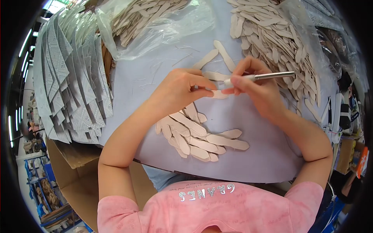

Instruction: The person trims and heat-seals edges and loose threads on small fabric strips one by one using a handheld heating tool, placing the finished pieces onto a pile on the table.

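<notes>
A small cream strip point(220, 94) is pinched at its left end between the thumb and fingers of my left hand point(180, 88). My right hand point(258, 87) grips a silver pen-like tool point(275, 75), its white end pointing left, just above the strip. My right fingertips are by the strip's right end. Right behind the hands lie loose cream strips point(224, 55), one partly hidden by my left fingers. Nearer my body, a fanned pile of cream strips point(194, 138) rests on the pale table point(260, 149).
Large heaps of cream strips stand at the back point(142, 17) and back right point(272, 42). Clear plastic bags point(167, 35) lie beside them. Stacked grey patterned sheets point(72, 85) are at the left, above a cardboard box point(74, 174). Thread scraps lie left of the strips.
</notes>
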`<action>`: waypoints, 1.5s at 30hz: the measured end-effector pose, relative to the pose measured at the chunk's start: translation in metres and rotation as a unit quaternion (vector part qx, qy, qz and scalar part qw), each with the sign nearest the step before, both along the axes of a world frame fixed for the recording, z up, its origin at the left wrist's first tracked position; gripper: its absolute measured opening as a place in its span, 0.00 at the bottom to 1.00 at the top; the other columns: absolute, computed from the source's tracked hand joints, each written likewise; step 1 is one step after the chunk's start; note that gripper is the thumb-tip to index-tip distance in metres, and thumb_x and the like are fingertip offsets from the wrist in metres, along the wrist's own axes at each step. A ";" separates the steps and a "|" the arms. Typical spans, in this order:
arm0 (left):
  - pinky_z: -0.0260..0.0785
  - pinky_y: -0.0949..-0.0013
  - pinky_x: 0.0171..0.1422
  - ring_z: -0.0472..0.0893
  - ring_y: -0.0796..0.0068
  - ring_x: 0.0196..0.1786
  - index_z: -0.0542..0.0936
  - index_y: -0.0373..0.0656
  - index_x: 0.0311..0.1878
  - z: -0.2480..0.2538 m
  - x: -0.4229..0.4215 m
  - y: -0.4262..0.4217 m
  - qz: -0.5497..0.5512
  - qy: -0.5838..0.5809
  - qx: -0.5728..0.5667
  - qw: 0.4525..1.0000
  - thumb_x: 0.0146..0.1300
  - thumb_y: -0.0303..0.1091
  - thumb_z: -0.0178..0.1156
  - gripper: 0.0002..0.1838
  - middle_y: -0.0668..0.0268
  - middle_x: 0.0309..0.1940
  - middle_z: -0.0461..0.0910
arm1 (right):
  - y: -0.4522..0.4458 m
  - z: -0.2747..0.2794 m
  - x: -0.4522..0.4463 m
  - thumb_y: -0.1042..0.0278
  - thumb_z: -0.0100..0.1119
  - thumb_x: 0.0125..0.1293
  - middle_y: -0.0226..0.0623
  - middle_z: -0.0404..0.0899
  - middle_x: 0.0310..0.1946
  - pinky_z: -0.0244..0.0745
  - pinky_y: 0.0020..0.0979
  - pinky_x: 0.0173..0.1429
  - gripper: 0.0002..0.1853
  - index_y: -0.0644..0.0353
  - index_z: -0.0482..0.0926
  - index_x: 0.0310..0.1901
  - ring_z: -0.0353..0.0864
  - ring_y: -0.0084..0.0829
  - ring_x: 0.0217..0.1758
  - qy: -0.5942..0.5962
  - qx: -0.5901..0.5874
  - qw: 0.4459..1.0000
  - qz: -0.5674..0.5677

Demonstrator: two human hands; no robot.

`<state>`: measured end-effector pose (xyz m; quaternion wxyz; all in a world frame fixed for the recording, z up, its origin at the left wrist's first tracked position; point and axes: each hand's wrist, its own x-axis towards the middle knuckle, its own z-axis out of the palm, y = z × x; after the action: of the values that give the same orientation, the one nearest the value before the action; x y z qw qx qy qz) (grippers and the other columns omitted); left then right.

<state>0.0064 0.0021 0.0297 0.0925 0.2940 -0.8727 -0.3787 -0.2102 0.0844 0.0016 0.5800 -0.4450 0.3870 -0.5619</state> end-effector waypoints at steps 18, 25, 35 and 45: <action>0.68 0.78 0.27 0.80 0.84 0.26 0.80 0.38 0.41 -0.009 -0.001 -0.006 0.038 0.049 0.144 0.988 0.71 0.28 0.59 0.04 0.71 0.26 0.77 | 0.000 -0.007 0.009 0.73 0.66 0.66 0.27 0.79 0.29 0.69 0.18 0.36 0.08 0.60 0.74 0.37 0.75 0.14 0.32 0.154 0.035 0.987 0.027; 0.68 0.77 0.28 0.79 0.84 0.26 0.79 0.39 0.42 -0.008 -0.001 -0.006 0.044 0.039 0.146 0.987 0.73 0.30 0.57 0.05 0.72 0.25 0.77 | 0.001 -0.006 0.009 0.73 0.66 0.66 0.27 0.79 0.29 0.67 0.19 0.36 0.08 0.60 0.74 0.37 0.75 0.14 0.33 0.162 0.040 0.986 0.023; 0.71 0.72 0.28 0.81 0.78 0.26 0.77 0.37 0.40 -0.001 -0.002 -0.005 0.082 0.054 0.199 0.975 0.72 0.31 0.57 0.07 0.67 0.27 0.75 | 0.001 -0.007 0.009 0.73 0.65 0.66 0.26 0.79 0.29 0.68 0.19 0.37 0.08 0.60 0.74 0.37 0.75 0.14 0.33 0.168 0.027 0.985 0.025; 0.72 0.61 0.35 0.80 0.58 0.30 0.74 0.42 0.37 -0.001 0.003 0.006 -0.017 0.005 -0.229 0.973 0.63 0.28 0.64 0.07 0.62 0.26 0.75 | 0.000 -0.001 0.001 0.76 0.61 0.69 0.32 0.78 0.38 0.83 0.28 0.55 0.04 0.63 0.74 0.40 0.79 0.18 0.39 0.000 0.001 1.000 -0.024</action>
<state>0.0097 0.0082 0.0284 0.1549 0.2480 -0.9407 -0.1721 -0.2094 0.0842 0.0001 0.5666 -0.4354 0.3982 -0.5753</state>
